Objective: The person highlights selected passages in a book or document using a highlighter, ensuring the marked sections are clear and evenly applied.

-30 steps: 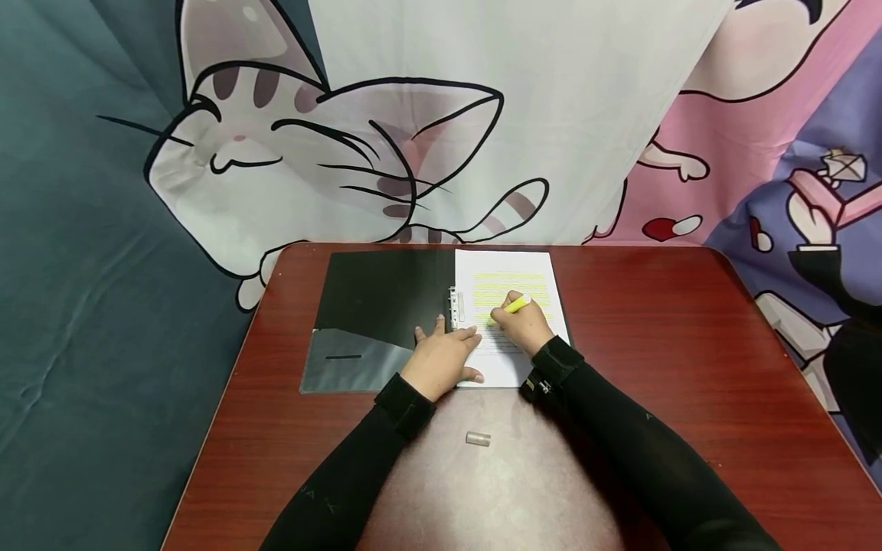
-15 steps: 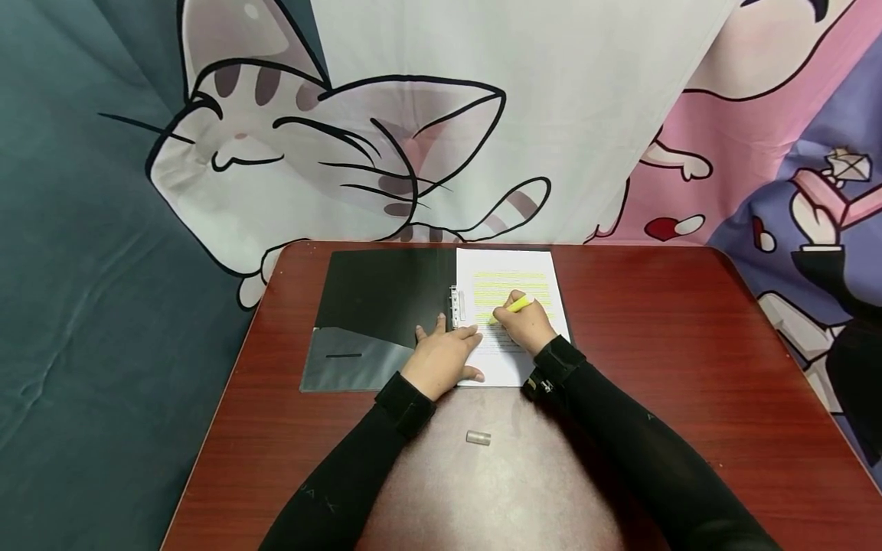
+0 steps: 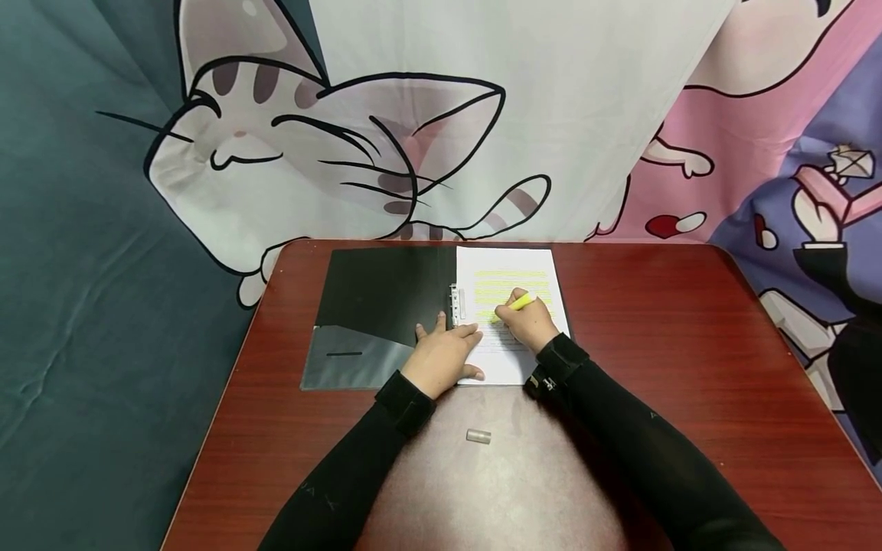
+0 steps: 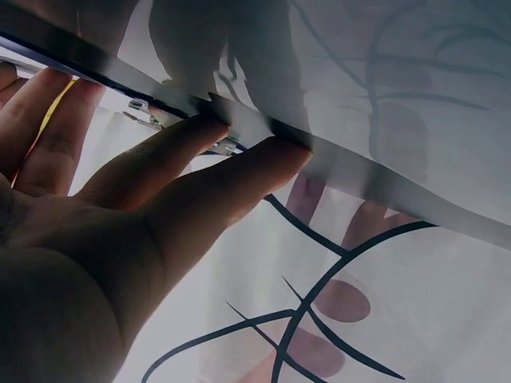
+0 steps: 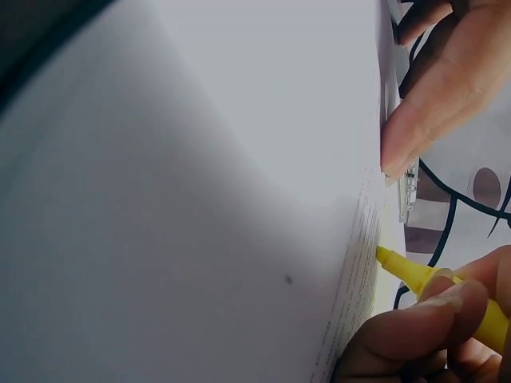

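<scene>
A yellow highlighter [image 3: 521,301] is pinched in my right hand [image 3: 532,324], its tip at a printed line of the white page [image 3: 499,367]. Yellow strokes cover the lines above the tip. In the right wrist view the uncapped tip of the highlighter [image 5: 403,267] meets the paper. My left hand [image 3: 441,357] lies with fingers spread across the spine of an open black folder [image 3: 386,291], thumb on the page's lower left. The folder's metal clip [image 3: 454,304] sits just above those fingers.
A small grey cap-like cylinder [image 3: 478,436] lies on the reddish-brown table [image 3: 675,344], nearer me than the folder. A translucent pocket [image 3: 358,367] covers the folder's lower left. Behind the table hangs a printed cloth [image 3: 551,115] with cartoon figures.
The highlighter in my right hand has slid slightly to the right along the line. My left hand keeps its place on the folder and page.
</scene>
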Action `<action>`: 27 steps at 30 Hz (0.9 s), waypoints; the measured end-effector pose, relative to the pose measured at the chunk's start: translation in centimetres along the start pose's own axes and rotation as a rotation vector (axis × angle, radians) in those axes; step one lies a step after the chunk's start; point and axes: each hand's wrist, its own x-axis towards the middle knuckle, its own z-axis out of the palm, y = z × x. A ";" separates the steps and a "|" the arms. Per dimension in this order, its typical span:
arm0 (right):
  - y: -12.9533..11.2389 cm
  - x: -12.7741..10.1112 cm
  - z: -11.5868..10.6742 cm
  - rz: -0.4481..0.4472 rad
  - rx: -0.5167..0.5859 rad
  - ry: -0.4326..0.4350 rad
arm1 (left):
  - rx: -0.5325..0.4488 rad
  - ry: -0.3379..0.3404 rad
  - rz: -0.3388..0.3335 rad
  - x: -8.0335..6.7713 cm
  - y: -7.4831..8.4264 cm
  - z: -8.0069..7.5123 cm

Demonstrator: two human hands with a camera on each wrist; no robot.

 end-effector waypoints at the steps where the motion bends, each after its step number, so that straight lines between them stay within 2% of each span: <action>1: 0.0 0.0 0.0 0.003 -0.003 0.001 | -0.003 -0.001 0.001 -0.1 0.0 -0.1; 5: 0.1 0.1 0.0 0.003 -0.012 0.004 | -0.006 0.030 0.012 0.4 -0.6 1.2; 12: 0.1 0.2 -0.1 -0.009 -0.031 0.003 | -0.011 0.031 0.009 1.5 -1.9 3.5; 22: -0.3 -0.5 -0.5 -0.006 0.014 -0.028 | -0.006 0.024 0.007 2.0 -2.4 4.4; 27: -0.4 -0.5 -0.6 -0.003 -0.018 -0.024 | 0.003 0.022 0.011 1.9 -2.2 4.3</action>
